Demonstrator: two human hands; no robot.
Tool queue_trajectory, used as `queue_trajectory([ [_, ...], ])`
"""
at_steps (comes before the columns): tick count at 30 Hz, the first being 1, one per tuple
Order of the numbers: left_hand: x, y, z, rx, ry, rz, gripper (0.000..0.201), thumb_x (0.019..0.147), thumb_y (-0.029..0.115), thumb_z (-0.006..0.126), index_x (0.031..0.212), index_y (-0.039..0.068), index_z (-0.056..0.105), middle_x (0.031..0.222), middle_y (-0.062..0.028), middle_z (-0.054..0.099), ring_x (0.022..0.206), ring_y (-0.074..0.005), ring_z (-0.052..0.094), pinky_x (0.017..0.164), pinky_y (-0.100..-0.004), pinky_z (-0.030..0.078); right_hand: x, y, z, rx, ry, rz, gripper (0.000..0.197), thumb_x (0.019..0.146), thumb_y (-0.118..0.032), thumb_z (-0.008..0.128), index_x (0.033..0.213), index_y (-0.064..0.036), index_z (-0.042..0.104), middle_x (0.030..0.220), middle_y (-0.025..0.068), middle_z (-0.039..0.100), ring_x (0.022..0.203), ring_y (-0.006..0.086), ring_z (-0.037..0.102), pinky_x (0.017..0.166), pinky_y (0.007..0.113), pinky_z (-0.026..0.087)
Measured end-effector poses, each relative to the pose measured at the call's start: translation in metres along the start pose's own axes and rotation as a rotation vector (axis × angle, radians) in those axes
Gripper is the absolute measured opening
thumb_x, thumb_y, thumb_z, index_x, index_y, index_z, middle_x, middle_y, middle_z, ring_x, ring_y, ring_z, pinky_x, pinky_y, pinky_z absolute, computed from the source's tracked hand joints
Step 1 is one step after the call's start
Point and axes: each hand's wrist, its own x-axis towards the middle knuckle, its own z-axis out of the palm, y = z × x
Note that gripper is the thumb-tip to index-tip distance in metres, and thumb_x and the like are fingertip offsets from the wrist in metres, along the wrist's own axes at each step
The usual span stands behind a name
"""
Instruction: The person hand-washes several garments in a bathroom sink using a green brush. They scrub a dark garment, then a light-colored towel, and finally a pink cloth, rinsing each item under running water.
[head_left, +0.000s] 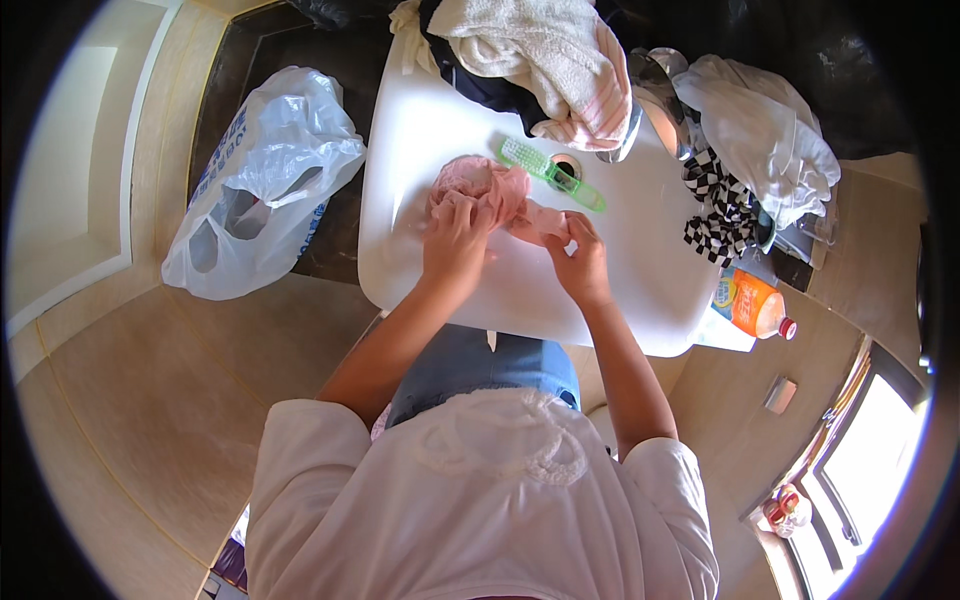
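A crumpled pink cloth [478, 181] lies bunched in the white sink [640, 270]. My left hand [458, 245] is closed on the near side of the bunch, its fingers pressed into the folds. Between the thumb and fingers of my right hand [580, 258], a stretched-out end of the same cloth is pinched, a little to the right. Just beyond the cloth, a green scrubbing brush [580, 188] lies slantwise across the drain [568, 165], bristles toward the left. The underside of the bunch is hidden.
A white plastic bag [275, 185] stands left of the sink. Towels [545, 60] hang over the far rim around the faucet area. At right are a white cloth bundle [760, 120], a black-and-white checked cloth [718, 205] and an orange bottle [752, 303].
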Motion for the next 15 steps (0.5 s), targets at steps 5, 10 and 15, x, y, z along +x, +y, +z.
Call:
queue_trajectory([
  [5, 0.006, -0.017, 0.001, -0.141, -0.003, 0.051, 0.021, 0.081, 0.001, 0.063, 0.101, 0.005, 0.057, 0.102, -0.0141, 0.061, 0.104, -0.0349, 0.057, 0.085, -0.0454, 0.047, -0.008, -0.004, -0.041, -0.005, 0.039, 0.102, 0.024, 0.085, 0.0, 0.064, 0.109, 0.0017, 0.062, 0.101, 0.0204, 0.066, 0.089, 0.0391, 0.066, 0.076, 0.038, 0.052],
  [10, -0.003, -0.016, -0.035, -0.48, 0.127, -0.191, 0.014, 0.092, 0.001, 0.056, 0.106, 0.002, 0.056, 0.097, -0.0173, 0.065, 0.091, -0.034, 0.066, 0.079, -0.0392, 0.052, -0.018, -0.009, -0.087, -0.092, 0.166, 0.082, 0.018, 0.085, 0.004, 0.063, 0.102, -0.0016, 0.063, 0.1, 0.0126, 0.069, 0.086, 0.0263, 0.068, 0.072, 0.032, 0.054],
  [15, -0.007, -0.026, -0.047, -0.339, 0.118, -0.179, 0.035, 0.085, 0.008, 0.068, 0.117, 0.01, 0.056, 0.105, -0.0134, 0.059, 0.094, -0.0352, 0.062, 0.081, -0.0436, 0.051, -0.025, 0.011, -0.099, -0.4, 0.116, -0.05, 0.018, 0.077, -0.001, 0.07, 0.092, -0.0048, 0.061, 0.102, 0.0062, 0.068, 0.088, 0.0288, 0.061, 0.078, 0.039, 0.05],
])
